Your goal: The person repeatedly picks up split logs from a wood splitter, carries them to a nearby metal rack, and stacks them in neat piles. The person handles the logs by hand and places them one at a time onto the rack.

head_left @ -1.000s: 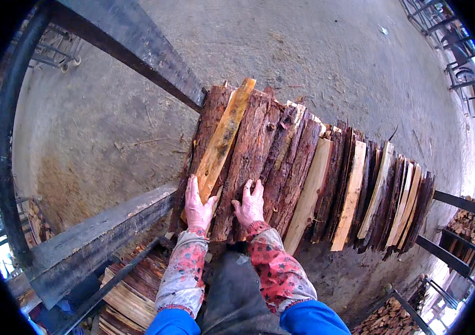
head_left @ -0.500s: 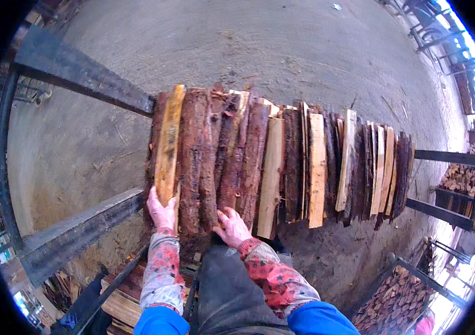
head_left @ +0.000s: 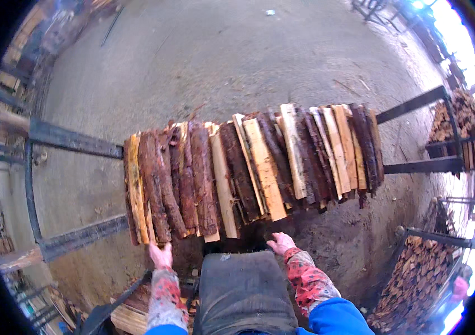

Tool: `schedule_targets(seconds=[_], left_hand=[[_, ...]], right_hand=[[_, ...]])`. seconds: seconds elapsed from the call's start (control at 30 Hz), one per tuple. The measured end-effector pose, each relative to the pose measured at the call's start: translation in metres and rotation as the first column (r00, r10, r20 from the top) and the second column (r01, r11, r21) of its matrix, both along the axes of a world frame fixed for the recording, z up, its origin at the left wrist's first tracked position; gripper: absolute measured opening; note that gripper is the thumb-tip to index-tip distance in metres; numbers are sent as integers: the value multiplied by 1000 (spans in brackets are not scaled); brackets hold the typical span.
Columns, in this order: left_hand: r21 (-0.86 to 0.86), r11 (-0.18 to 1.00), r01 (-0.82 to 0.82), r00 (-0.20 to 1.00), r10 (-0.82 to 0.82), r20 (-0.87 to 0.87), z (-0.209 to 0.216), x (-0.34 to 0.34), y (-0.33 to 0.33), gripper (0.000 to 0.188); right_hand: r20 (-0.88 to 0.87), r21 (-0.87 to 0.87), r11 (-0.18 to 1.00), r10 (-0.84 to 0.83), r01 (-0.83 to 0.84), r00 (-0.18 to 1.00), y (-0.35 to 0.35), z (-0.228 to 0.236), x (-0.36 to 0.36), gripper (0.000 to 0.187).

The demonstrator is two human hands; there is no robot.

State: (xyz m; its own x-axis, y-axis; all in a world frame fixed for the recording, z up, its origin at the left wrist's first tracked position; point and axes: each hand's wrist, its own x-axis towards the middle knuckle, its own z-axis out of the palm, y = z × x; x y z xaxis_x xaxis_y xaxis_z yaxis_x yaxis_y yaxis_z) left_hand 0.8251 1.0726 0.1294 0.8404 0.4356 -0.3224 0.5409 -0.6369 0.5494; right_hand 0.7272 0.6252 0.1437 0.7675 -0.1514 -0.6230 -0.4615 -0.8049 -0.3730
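A row of long split logs [head_left: 268, 176], some bark-covered and dark red-brown, others pale bare wood, lies across a metal frame in front of me. My left hand [head_left: 161, 255] is at the near ends of the leftmost logs, by a yellowish split log [head_left: 134, 178]. Its fingers point up and apart, and whether they still touch the wood I cannot tell. Below the middle of the row, my right hand [head_left: 281, 243] hangs in the air, apart from the logs, with loose fingers and nothing in them.
Dark metal frame ends stick out at the left [head_left: 30, 190] and right [head_left: 454, 128] of the row. Firewood is stacked in a rack [head_left: 413, 273] at lower right and in another pile [head_left: 458, 120] farther off. More split wood [head_left: 131, 319] lies at lower left.
My right hand has let go of a bark-covered log and moved right, away from the row. My left hand has slid down off the yellowish log to its near end. The view has turned rightward.
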Motion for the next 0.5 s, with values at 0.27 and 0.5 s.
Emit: schedule_targets(seconds=[0.27, 0.5], left_hand=[[-128, 956, 263, 915, -289, -282, 35, -86, -96, 50], [-356, 755, 551, 708, -648, -278, 49, -14, -115, 54]], right_hand=[[-36, 9, 860, -510, 511, 859, -52, 57, -105, 47], [-157, 10, 487, -862, 873, 483, 27, 70, -242, 39]])
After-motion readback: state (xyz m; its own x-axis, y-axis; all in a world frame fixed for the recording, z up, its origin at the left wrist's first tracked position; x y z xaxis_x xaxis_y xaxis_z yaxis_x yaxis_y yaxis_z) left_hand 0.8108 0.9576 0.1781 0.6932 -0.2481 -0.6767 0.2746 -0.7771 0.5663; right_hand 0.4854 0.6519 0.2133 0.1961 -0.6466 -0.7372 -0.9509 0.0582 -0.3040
